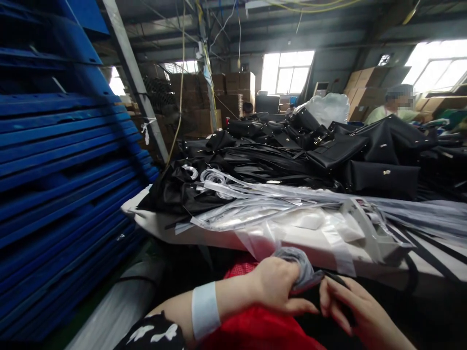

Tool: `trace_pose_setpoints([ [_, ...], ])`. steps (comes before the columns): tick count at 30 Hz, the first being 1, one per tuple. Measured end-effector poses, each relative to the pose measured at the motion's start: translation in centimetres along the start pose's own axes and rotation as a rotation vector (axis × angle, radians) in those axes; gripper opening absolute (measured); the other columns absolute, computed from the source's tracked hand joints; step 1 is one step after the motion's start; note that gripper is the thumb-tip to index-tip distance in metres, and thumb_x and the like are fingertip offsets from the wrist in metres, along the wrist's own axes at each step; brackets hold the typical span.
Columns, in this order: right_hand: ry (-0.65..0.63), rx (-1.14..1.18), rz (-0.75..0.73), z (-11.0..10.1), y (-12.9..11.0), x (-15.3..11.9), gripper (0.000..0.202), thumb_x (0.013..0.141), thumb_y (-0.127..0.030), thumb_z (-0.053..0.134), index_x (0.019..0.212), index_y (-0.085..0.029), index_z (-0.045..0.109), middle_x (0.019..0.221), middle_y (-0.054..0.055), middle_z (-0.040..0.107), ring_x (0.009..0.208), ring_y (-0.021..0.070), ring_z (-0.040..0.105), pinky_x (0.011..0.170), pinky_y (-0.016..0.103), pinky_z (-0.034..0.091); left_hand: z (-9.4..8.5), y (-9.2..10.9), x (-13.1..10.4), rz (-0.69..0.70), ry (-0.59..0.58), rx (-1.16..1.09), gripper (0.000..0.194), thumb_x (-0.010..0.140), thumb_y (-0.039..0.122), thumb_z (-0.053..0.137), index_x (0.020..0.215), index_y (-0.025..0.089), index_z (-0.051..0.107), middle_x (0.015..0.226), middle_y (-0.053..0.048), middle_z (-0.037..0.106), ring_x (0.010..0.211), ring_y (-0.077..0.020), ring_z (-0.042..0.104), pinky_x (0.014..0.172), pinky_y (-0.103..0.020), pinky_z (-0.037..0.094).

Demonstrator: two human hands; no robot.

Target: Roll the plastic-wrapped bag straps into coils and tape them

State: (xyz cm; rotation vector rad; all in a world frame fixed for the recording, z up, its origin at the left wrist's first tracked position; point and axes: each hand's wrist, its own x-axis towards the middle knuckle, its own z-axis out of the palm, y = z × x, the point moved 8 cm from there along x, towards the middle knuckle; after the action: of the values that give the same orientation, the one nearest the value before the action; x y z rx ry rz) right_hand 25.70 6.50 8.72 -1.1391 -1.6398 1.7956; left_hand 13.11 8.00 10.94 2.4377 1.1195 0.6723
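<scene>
Looking from the left, I see stacked blue slats (69,194) close beside my working side, and a wrapped bundle (116,301) leaning low next to them; both would limit a wide swing of the left elbow. The counter (153,226) begins beyond, with small clear coils (215,182) lying on loose clear strips (251,209), probably grouped there for easy reach.

My left hand (277,282) is closed around a grey coil (297,260) just off the counter's front edge, presumably so its loops can't spring open. My right hand (350,301) appears to pinch a dark strip (319,276) at the coil's side, which I read as controlling the loose end; the fingertips partly hide the grip.

Behind, black bags (383,177) crowd the counter, leaving little room. A small grey tray (383,243) sits near its front edge, and a co-worker (377,114) is farther back.
</scene>
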Motion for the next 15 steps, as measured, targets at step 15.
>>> trace_pose_setpoints([
  [15,0.140,-0.347,-0.235,0.2,1.2,3.2,0.060,0.094,-0.066,0.026,0.090,-0.022,0.067,0.073,0.007,0.067,0.063,0.0214,0.060,0.058,0.028,0.050,3.6,-1.5,-1.3,-0.280,-0.331,-1.666,0.085,0.077,0.084,0.038,0.088,0.006,0.069,0.039,0.005,0.037,0.039,-0.0107,0.040,0.053,-0.027,0.041],
])
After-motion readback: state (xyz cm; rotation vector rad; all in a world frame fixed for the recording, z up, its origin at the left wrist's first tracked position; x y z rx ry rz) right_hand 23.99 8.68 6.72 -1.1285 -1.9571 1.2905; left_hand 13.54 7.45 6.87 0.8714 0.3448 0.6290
